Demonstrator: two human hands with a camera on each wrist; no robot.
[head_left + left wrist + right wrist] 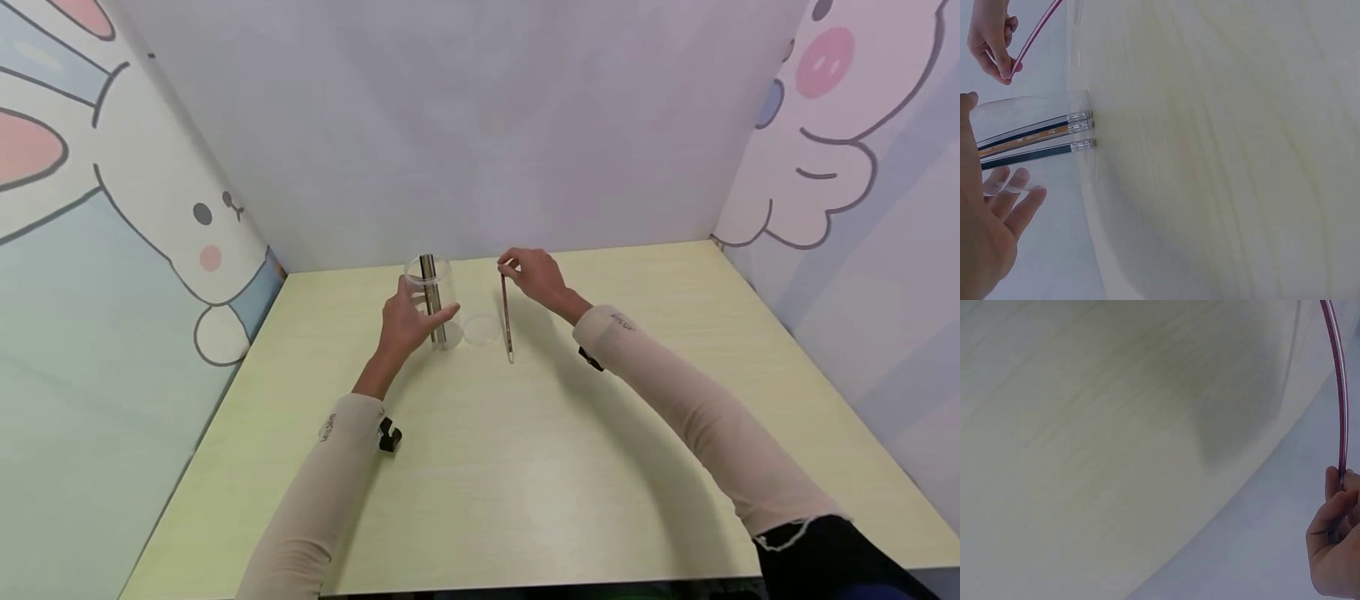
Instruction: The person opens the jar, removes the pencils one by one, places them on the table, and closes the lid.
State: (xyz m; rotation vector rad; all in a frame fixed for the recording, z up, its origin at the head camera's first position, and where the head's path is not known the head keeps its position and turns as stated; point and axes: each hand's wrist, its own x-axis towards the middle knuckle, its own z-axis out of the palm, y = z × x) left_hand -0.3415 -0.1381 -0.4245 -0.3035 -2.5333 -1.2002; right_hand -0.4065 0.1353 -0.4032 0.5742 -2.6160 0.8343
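In the head view my left hand [405, 323] grips a clear plastic cylinder [450, 290], which stands upright near the table's far side. Several pencils [432, 302] stand inside it. The left wrist view shows these pencils [1041, 136] with their eraser ends down; one is orange, others dark. Right of the cylinder, my right hand [536, 273] pinches a red pencil [507, 321] by its upper end. That pencil hangs nearly upright, its eraser end low over the table; contact with the tabletop cannot be told.
A clear round disc [481, 330], like a lid, lies on the table between the cylinder and the red pencil. The pale wooden table [540, 467] meets a plain back wall [480, 133]. Side walls with cartoon animals [202, 250] stand left and right.
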